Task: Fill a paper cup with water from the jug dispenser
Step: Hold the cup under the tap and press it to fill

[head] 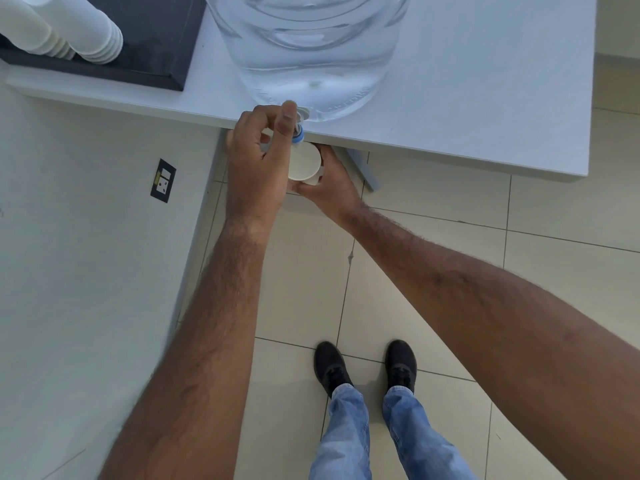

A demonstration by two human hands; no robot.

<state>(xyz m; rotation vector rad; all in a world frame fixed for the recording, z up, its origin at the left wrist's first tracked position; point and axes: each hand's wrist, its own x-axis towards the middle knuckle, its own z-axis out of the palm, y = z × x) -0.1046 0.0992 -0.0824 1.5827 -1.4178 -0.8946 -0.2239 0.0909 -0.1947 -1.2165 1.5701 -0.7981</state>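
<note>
A clear water jug (308,53) stands on a white table (467,98), its blue-and-white tap (298,133) sticking out past the front edge. My left hand (256,161) is closed around the tap, thumb on top of its lever. Just below the spout is a white paper cup (304,162), held upright from underneath and behind by my right hand (332,188). Whether water is flowing or how much is in the cup cannot be made out.
Two stacks of white paper cups (69,32) lie on a dark tray (152,46) at the table's back left. A white wall with a socket (162,180) is on the left. Tiled floor (450,237) and my shoes (363,367) are below.
</note>
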